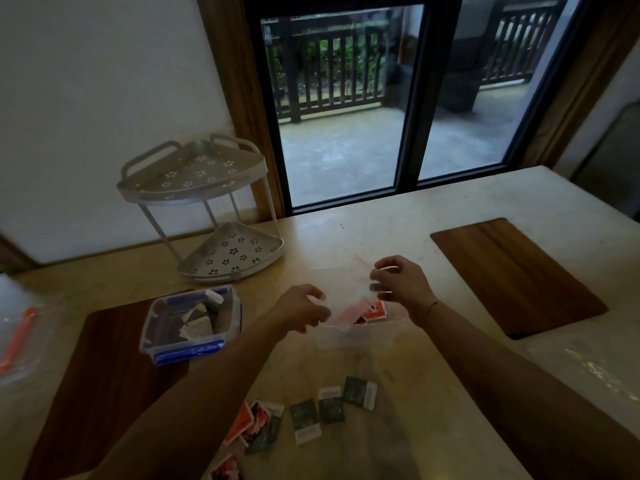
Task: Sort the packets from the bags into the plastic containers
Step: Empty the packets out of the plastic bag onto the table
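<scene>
Packets (311,415), red and dark, lie loose on the table (433,216), closest to us.
Both hands pinch a clear bag (346,292) over a clear box (349,336) with red packets inside: left hand (304,308) on one side, right hand (398,284) on the other. Left of them, a blue-clipped box (190,323) holds dark packets.

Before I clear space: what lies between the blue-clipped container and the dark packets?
Head view: only the left forearm crosses above bare countertop.

Dim, window-lit (381,98) interior, perhaps slightly motion-blurred, wide-angle bending at edges.
</scene>
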A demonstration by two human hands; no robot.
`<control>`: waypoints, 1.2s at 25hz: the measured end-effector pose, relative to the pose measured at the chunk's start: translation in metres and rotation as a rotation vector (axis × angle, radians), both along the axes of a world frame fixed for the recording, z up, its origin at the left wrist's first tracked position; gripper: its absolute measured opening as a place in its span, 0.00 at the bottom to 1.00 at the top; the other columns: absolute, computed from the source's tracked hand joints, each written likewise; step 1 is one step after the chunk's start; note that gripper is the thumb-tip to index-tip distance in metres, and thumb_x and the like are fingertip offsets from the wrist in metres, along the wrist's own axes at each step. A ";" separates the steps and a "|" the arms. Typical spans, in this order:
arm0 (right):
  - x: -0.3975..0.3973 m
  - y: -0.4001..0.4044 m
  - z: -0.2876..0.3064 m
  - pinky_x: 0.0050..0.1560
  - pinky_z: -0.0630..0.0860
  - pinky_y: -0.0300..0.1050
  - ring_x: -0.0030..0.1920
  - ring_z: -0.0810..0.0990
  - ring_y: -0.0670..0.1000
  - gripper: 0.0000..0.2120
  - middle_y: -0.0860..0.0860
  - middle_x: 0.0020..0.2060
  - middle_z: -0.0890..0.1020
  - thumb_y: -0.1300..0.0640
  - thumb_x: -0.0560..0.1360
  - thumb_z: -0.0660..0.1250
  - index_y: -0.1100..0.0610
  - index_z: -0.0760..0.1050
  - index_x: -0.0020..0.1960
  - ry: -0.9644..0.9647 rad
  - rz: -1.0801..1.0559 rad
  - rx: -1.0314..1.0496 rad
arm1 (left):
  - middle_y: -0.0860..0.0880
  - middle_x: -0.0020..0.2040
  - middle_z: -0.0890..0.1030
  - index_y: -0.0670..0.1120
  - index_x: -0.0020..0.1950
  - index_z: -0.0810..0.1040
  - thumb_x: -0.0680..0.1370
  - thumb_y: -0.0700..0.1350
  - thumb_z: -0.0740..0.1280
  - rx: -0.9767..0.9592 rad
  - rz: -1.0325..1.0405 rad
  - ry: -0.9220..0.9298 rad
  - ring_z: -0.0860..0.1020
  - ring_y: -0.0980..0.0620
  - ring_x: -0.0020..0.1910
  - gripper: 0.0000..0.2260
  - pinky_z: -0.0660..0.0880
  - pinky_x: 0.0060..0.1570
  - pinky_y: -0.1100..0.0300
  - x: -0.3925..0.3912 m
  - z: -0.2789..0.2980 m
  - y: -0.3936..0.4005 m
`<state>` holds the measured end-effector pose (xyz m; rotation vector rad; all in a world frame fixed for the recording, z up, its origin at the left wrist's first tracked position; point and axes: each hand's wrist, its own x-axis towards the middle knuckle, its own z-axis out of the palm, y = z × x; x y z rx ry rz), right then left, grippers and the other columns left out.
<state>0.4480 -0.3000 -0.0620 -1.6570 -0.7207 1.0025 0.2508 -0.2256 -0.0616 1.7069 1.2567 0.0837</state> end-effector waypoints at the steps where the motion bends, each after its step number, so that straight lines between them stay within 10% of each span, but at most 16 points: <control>1: -0.002 -0.008 0.003 0.41 0.81 0.44 0.41 0.82 0.54 0.09 0.58 0.46 0.81 0.63 0.76 0.67 0.61 0.75 0.56 -0.033 -0.017 0.016 | 0.44 0.54 0.79 0.46 0.68 0.71 0.75 0.44 0.71 -0.001 -0.038 -0.010 0.78 0.51 0.45 0.22 0.76 0.39 0.61 -0.001 0.000 -0.004; 6: -0.005 -0.045 0.014 0.38 0.80 0.42 0.40 0.82 0.53 0.10 0.58 0.45 0.83 0.62 0.75 0.69 0.59 0.76 0.56 -0.151 0.050 -0.022 | 0.45 0.67 0.73 0.50 0.72 0.67 0.75 0.50 0.71 0.075 -0.083 -0.244 0.75 0.48 0.57 0.27 0.75 0.45 0.63 0.020 0.012 -0.022; 16: 0.014 -0.145 0.005 0.38 0.80 0.40 0.39 0.83 0.49 0.11 0.53 0.42 0.85 0.57 0.73 0.72 0.54 0.79 0.55 -0.228 0.015 -0.152 | 0.50 0.44 0.83 0.47 0.51 0.82 0.77 0.46 0.68 0.004 -0.380 -0.230 0.80 0.53 0.43 0.06 0.74 0.40 0.63 0.088 -0.003 -0.089; 30: 0.178 -0.273 -0.045 0.42 0.77 0.40 0.40 0.81 0.47 0.05 0.51 0.41 0.85 0.58 0.72 0.73 0.55 0.82 0.48 -0.051 -0.089 -0.452 | 0.46 0.44 0.81 0.44 0.46 0.79 0.79 0.43 0.65 -0.163 -0.161 -0.204 0.76 0.54 0.37 0.05 0.70 0.32 0.62 0.256 -0.037 -0.168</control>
